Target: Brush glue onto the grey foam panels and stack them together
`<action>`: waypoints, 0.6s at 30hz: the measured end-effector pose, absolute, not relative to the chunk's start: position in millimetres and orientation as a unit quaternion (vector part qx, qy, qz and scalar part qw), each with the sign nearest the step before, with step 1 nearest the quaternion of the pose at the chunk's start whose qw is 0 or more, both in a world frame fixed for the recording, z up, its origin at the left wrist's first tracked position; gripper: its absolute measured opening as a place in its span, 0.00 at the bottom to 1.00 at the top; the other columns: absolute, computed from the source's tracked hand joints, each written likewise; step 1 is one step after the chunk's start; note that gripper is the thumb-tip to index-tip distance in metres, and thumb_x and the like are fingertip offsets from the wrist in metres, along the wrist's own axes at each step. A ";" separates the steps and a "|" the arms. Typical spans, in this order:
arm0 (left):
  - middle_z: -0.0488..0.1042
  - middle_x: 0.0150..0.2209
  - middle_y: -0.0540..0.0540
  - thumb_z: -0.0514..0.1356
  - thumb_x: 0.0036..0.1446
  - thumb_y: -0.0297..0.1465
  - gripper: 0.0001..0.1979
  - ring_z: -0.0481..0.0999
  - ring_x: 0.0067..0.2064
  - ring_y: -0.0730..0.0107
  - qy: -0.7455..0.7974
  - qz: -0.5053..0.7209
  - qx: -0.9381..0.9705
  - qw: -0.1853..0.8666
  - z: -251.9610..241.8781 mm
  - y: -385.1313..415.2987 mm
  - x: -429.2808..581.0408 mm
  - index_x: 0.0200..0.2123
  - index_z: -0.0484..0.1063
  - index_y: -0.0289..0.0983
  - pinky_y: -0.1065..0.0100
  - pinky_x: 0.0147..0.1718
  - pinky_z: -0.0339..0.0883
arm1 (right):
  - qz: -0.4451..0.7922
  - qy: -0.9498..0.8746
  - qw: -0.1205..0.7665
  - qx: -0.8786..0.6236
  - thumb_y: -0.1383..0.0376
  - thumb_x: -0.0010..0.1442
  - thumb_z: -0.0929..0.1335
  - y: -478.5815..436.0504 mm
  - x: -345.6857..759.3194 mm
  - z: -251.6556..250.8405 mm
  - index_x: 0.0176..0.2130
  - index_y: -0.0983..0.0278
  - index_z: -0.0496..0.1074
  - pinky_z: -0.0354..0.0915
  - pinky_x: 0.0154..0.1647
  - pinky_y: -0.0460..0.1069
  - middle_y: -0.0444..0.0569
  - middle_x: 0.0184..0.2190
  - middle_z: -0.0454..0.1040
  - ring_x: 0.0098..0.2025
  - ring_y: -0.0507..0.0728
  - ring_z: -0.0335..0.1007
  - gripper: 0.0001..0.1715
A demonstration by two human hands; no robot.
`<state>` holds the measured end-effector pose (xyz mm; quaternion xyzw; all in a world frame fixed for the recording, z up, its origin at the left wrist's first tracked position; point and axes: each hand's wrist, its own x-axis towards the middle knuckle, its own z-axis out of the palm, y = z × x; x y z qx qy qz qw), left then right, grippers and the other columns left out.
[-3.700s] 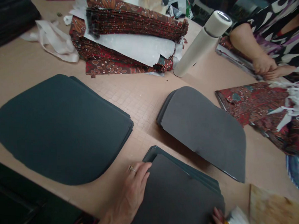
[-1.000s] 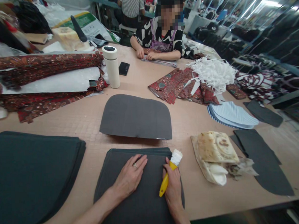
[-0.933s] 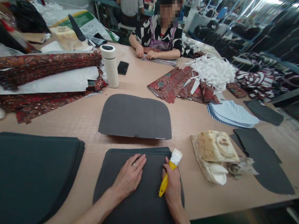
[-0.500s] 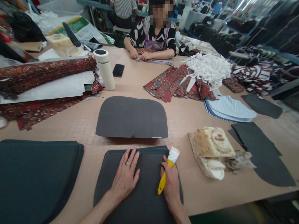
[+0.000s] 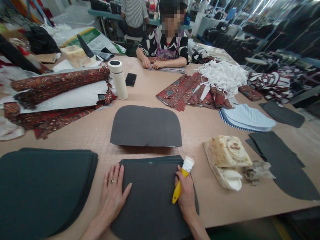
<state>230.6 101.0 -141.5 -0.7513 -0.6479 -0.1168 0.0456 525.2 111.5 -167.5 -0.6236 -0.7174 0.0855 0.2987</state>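
Head view: the left hand (image 5: 112, 193) lies spread at the left edge of a dark grey stack of panels (image 5: 152, 200), its thumb over the top sheet and its palm down, gripping nothing that shows. At the stack's right edge, the right hand (image 5: 186, 191) has its fingers closed around a yellow-handled brush (image 5: 176, 192), the whitened bristles pointing away from the person. That stack sits on the table (image 5: 197, 132) near its front edge, between a larger dark green stack (image 5: 44, 194) on the left and a stained, pale tub (image 5: 228, 152) on the right. Just beyond it rests a grey panel (image 5: 147, 125) whose near edge is raised off the tabletop. Farther back stand a cream bottle (image 5: 119, 83), upright, and a black phone (image 5: 131, 79) beside it, with patterned fabric (image 5: 61, 78) piled to their left. Across the table, a co-worker (image 5: 165, 46) has both hands on some folded material
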 end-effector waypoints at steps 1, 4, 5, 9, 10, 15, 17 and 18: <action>0.52 0.63 0.33 0.44 0.62 0.43 0.33 0.50 0.64 0.48 -0.652 -0.121 -0.747 0.045 -142.7 99.9 228.5 0.64 0.43 0.30 0.46 0.58 0.51 | 0.090 -0.718 0.299 -0.623 0.66 0.65 0.59 111.9 525.3 -167.4 0.46 0.64 0.66 0.62 0.53 0.62 0.58 0.54 0.66 0.55 0.62 0.62 0.12; 0.54 0.63 0.35 0.46 0.61 0.43 0.33 0.49 0.65 0.49 -0.655 -0.127 -0.744 0.035 -143.6 101.2 229.5 0.64 0.44 0.30 0.46 0.59 0.49 | 0.114 -0.714 0.298 -0.623 0.64 0.65 0.58 113.0 530.5 -163.9 0.47 0.63 0.66 0.62 0.52 0.61 0.58 0.55 0.65 0.56 0.62 0.61 0.13; 0.54 0.63 0.35 0.46 0.61 0.43 0.33 0.48 0.65 0.49 -0.656 -0.127 -0.743 0.030 -142.2 101.9 231.1 0.64 0.44 0.30 0.45 0.59 0.48 | 0.123 -0.707 0.299 -0.629 0.63 0.65 0.58 112.6 534.5 -161.3 0.47 0.63 0.66 0.62 0.52 0.61 0.59 0.55 0.65 0.56 0.62 0.61 0.14; 0.47 0.64 0.31 0.46 0.62 0.41 0.33 0.42 0.66 0.47 -0.674 -0.151 -0.722 0.024 -128.1 94.6 242.3 0.64 0.43 0.28 0.43 0.59 0.46 | 0.103 -0.649 0.319 -0.683 0.59 0.65 0.58 99.8 556.4 -149.3 0.47 0.63 0.66 0.62 0.50 0.61 0.58 0.52 0.67 0.53 0.63 0.62 0.16; 0.46 0.65 0.30 0.47 0.62 0.41 0.33 0.40 0.66 0.46 -0.673 -0.158 -0.722 0.022 -124.4 89.6 246.1 0.64 0.42 0.28 0.43 0.59 0.46 | 0.088 -0.640 0.329 -0.688 0.58 0.64 0.59 94.0 560.1 -147.3 0.47 0.63 0.67 0.61 0.51 0.62 0.58 0.52 0.67 0.53 0.63 0.62 0.16; 0.50 0.64 0.37 0.52 0.60 0.38 0.30 0.43 0.66 0.49 -0.547 -0.116 -0.829 -0.007 -121.1 66.5 257.6 0.63 0.51 0.33 0.47 0.60 0.46 | 0.103 -0.707 0.324 -0.621 0.62 0.63 0.61 76.4 547.5 -149.2 0.45 0.63 0.68 0.63 0.52 0.60 0.58 0.53 0.67 0.54 0.61 0.63 0.12; 0.52 0.64 0.36 0.53 0.59 0.38 0.29 0.46 0.65 0.47 -0.543 -0.091 -0.835 -0.013 -122.9 68.1 258.3 0.61 0.54 0.32 0.46 0.60 0.47 | 0.113 -0.726 0.300 -0.608 0.63 0.63 0.61 80.9 533.6 -150.9 0.44 0.63 0.68 0.63 0.52 0.60 0.59 0.52 0.68 0.54 0.61 0.63 0.12; 0.53 0.63 0.35 0.52 0.59 0.37 0.28 0.46 0.65 0.46 -0.556 -0.082 -0.827 -0.015 -122.6 70.8 259.5 0.61 0.55 0.31 0.46 0.60 0.47 | 0.111 -0.725 0.298 -0.611 0.64 0.64 0.61 84.4 526.4 -151.0 0.44 0.64 0.68 0.63 0.52 0.60 0.59 0.52 0.68 0.54 0.62 0.63 0.12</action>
